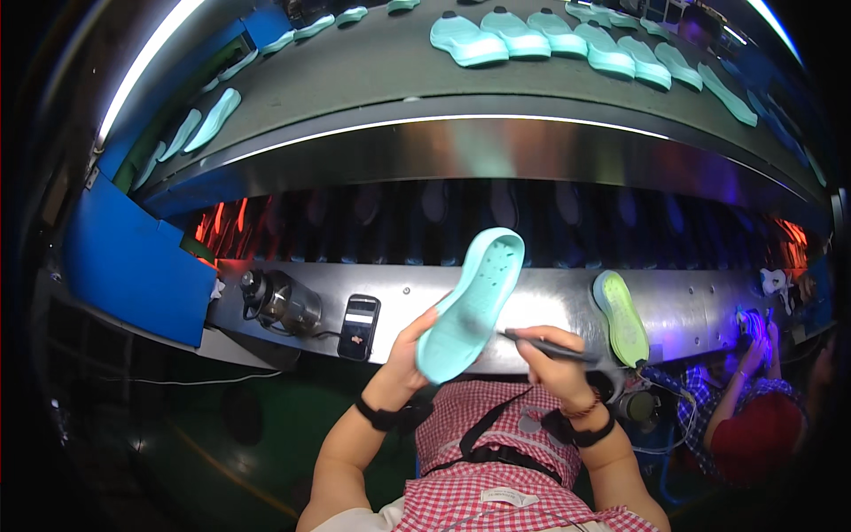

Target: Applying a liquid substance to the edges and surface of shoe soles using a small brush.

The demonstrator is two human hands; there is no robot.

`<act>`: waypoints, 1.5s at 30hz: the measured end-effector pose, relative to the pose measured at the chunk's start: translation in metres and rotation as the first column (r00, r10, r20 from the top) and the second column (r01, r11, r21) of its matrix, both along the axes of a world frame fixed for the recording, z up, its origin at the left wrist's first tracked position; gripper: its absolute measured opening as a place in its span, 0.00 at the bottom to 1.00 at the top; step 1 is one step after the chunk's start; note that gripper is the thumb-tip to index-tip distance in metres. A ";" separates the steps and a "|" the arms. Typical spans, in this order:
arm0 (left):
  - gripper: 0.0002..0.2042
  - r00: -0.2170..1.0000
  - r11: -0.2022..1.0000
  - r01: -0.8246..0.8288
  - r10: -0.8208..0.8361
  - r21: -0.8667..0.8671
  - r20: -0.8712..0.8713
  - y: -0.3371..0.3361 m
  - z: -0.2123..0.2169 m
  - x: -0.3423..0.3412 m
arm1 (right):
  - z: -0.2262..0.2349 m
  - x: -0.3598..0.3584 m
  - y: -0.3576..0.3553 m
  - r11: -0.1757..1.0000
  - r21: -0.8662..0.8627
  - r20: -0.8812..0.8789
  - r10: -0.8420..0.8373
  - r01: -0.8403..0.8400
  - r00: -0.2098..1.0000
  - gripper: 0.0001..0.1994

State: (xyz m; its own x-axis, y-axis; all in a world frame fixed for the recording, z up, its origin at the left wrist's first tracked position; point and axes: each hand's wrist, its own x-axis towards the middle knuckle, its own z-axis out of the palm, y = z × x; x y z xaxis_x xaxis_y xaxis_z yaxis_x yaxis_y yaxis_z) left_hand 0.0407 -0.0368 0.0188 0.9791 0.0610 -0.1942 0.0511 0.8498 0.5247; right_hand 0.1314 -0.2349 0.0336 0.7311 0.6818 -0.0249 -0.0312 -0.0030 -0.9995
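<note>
A turquoise shoe sole (470,306) is tilted up in front of me, its hollow inner side showing small dark specks near the far end. My left hand (409,355) grips it along its left edge near the lower end. In my right hand (554,359) is a slim dark tool like a pen or brush (551,348), its tip at the sole's right edge; I cannot tell whether it touches. On the metal ledge to the right lies a yellow-green sole (623,324).
A conveyor belt (355,84) beyond the ledge carries several turquoise soles (470,43). The metal ledge (408,293) holds a dark bottle (282,301) and a phone (359,326) at the left. Red glowing heaters (232,223) show below the belt. A co-worker (753,408) sits at the right.
</note>
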 end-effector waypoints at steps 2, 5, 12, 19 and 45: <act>0.26 0.983 0.991 -0.037 0.014 0.127 0.181 0.022 0.035 -0.018 | 0.002 0.007 -0.018 0.891 0.444 -0.122 0.161 -0.091 0.979 0.10; 0.28 0.926 0.963 -0.230 0.171 0.144 0.336 0.065 0.102 -0.007 | -0.008 0.029 -0.038 0.824 0.551 -0.206 -0.021 0.134 0.978 0.10; 0.34 0.515 0.596 -0.673 0.802 -0.437 0.302 0.256 0.179 0.069 | -0.044 0.036 -0.036 0.800 0.471 -0.524 -0.084 0.370 0.848 0.09; 0.28 0.756 -0.331 -0.533 0.226 0.779 0.614 0.139 0.169 0.180 | -0.059 0.034 -0.048 0.811 0.424 -0.555 -0.119 0.403 0.824 0.09; 0.28 0.927 0.959 -0.133 0.031 0.250 0.374 0.031 0.081 0.066 | -0.035 0.037 -0.086 0.662 0.683 -0.284 -0.146 0.307 0.948 0.12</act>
State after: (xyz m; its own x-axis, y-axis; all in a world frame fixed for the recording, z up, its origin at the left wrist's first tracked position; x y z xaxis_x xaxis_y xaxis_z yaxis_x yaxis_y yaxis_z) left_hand 0.1071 -0.0058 0.0997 0.9674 0.1438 0.2083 -0.2502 0.6688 0.7001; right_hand 0.1683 -0.3213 -0.0013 0.8999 0.3630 0.2416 -0.1187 0.7371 -0.6653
